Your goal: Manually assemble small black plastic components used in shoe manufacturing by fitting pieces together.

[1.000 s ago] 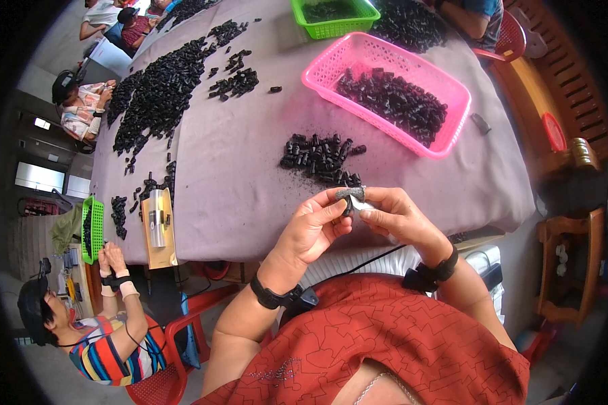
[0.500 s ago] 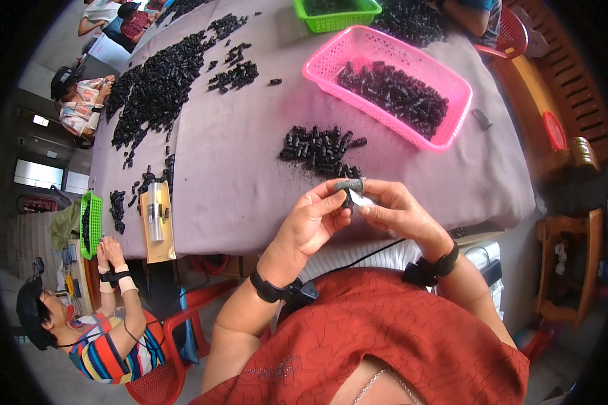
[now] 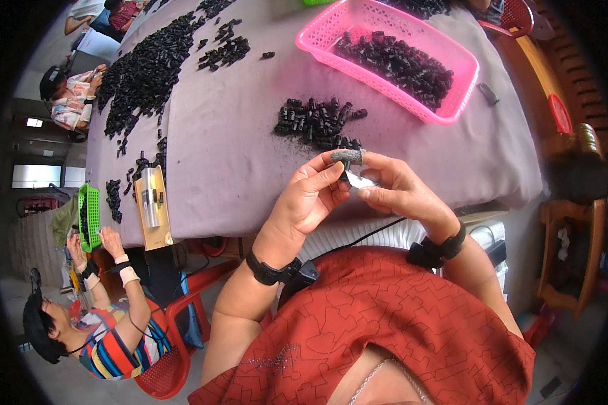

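Head view: the left hand [image 3: 311,199] and right hand [image 3: 398,192] meet above the near edge of the grey surface [image 3: 236,155], fingers pinching one small black part [image 3: 348,177] between them, just beside a loose pile of black parts [image 3: 317,121] and near a pink basket [image 3: 466,74].
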A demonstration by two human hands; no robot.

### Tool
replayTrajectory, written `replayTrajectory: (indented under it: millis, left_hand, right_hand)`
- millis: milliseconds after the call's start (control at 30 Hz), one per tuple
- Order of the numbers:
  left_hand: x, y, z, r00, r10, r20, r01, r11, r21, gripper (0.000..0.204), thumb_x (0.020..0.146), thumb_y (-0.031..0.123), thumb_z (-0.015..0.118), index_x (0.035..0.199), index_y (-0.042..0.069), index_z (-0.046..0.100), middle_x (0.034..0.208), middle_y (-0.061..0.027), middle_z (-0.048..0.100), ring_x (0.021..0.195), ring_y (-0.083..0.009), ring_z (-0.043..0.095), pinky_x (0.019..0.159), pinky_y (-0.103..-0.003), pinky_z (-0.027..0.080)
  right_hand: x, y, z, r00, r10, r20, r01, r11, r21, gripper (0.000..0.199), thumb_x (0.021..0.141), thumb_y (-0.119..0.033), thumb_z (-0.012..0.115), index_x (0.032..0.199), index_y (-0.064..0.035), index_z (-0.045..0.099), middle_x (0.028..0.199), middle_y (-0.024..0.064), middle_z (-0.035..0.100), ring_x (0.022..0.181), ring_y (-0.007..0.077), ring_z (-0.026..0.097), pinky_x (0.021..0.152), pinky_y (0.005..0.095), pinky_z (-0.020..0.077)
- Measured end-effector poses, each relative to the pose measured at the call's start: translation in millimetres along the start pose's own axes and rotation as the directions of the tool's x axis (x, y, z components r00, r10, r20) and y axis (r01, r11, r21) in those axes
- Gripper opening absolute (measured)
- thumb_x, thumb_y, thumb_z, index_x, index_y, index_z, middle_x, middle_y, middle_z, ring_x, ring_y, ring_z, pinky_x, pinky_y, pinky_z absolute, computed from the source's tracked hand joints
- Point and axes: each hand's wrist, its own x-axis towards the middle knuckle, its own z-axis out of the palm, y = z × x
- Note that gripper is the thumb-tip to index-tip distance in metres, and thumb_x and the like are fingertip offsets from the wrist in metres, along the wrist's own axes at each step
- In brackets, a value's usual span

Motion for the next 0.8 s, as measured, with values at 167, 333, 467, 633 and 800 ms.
replayTrajectory:
  millis: [167, 333, 467, 633, 800]
  left_hand:
    - [-2.9, 0.0, 2.5, 1.000, -0.012, -0.009, 0.012, 1.000, 0.006, 0.026, 0.092, 0.014, 0.062, 0.117, 0.007, 0.058, 0.094, -0.0014, 0.064, 0.076, -0.0098, 0.061, 0.067, -0.024, 0.053]
    - [-2.6, 2.5, 2.5, 1.000, -0.020, 0.010, 0.020, 1.000, -0.009, 0.034, 0.092, 0.013, 0.062, 0.124, 0.003, 0.055, 0.092, -0.0034, 0.062, 0.078, -0.0113, 0.061, 0.069, -0.025, 0.053]
    - [-5.2, 8.9, 0.9, 1.000, -0.009, 0.017, 0.009, 1.000, -0.020, 0.034, 0.092, 0.012, 0.061, 0.124, 0.002, 0.055, 0.092, -0.0045, 0.062, 0.080, -0.0123, 0.060, 0.071, -0.025, 0.053]
    - [-7.6, 14.5, 4.3, 0.989, 0.053, -0.135, -0.041, 0.995, 0.093, 0.026, 0.092, 0.014, 0.062, 0.116, 0.003, 0.059, 0.092, -0.0059, 0.062, 0.079, -0.0131, 0.059, 0.070, -0.025, 0.053]
    - [-5.3, 15.1, -5.7, 0.999, 0.049, -0.016, -0.048, 0.998, 0.045, 0.024, 0.091, 0.015, 0.064, 0.112, 0.004, 0.060, 0.097, -0.0083, 0.064, 0.077, -0.0125, 0.059, 0.069, -0.025, 0.053]
  right_hand:
    - [0.3, 1.5, -6.6, 0.999, 0.035, 0.011, -0.035, 0.999, 0.009, 0.047, 0.093, -0.019, 0.062, 0.135, -0.0034, 0.048, 0.078, -0.0059, 0.053, 0.059, 0.0003, 0.040, 0.049, 0.0162, 0.0299]
    - [1.8, 3.7, -6.2, 1.000, 0.017, -0.023, -0.015, 0.993, 0.114, 0.038, 0.095, -0.016, 0.058, 0.129, 0.0004, 0.052, 0.075, -0.0074, 0.051, 0.057, 0.0002, 0.039, 0.048, 0.0163, 0.0296]
    - [3.1, 2.7, -13.7, 0.978, -0.072, -0.196, 0.089, 0.993, 0.079, 0.030, 0.095, -0.018, 0.058, 0.121, -0.0027, 0.056, 0.069, -0.0082, 0.045, 0.055, 0.0001, 0.037, 0.046, 0.0169, 0.0282]
    - [3.4, 5.8, -17.6, 0.950, -0.098, -0.295, 0.140, 0.982, 0.124, 0.029, 0.095, -0.017, 0.058, 0.120, -0.0032, 0.056, 0.069, -0.0082, 0.044, 0.055, 0.0002, 0.037, 0.046, 0.0168, 0.0275]
    - [3.3, 6.3, -12.2, 0.982, -0.076, -0.175, 0.084, 0.996, 0.035, 0.027, 0.095, -0.017, 0.058, 0.117, -0.0025, 0.056, 0.068, -0.0085, 0.043, 0.056, 0.0002, 0.037, 0.047, 0.0177, 0.0285]
